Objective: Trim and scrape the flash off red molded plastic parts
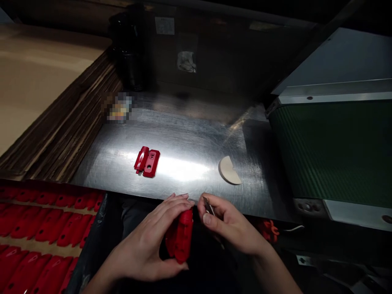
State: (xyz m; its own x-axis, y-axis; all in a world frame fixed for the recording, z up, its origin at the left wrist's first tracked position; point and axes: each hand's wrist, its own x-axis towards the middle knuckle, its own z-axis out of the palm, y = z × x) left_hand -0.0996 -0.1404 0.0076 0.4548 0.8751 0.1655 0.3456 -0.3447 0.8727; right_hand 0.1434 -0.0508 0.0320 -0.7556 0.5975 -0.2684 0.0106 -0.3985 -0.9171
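Fingers of the left hand [143, 241] wrap around a red molded plastic part [180, 237], clamping it against the palm with the thumb beneath. The right hand [229, 222] is separate but close by, its thumb and fingers pinched on a small metal blade [209, 206], whose tip sits just beside the top of the red part; whether they touch cannot be told. Below the near edge of the counter, at lower left, a tray of red molded parts [39, 220] lies in tight rows. Past the hands, the brushed steel counter [196, 134] shines under a bright reflection. On it lie two joined red plastic pieces [147, 162], left of center, and a cream half-disc [229, 170] with a small notch in its straight edge, right of center and well apart from them. A green conveyor belt [330, 151] with a metal guard runs along the counter's right side. A stack of corrugated cardboard [70, 118] rises along the left side. Farther along the counter, a pixelated item [118, 107] is too blurred to identify, and a dark cylindrical object [127, 53] stands in shadow at the back.
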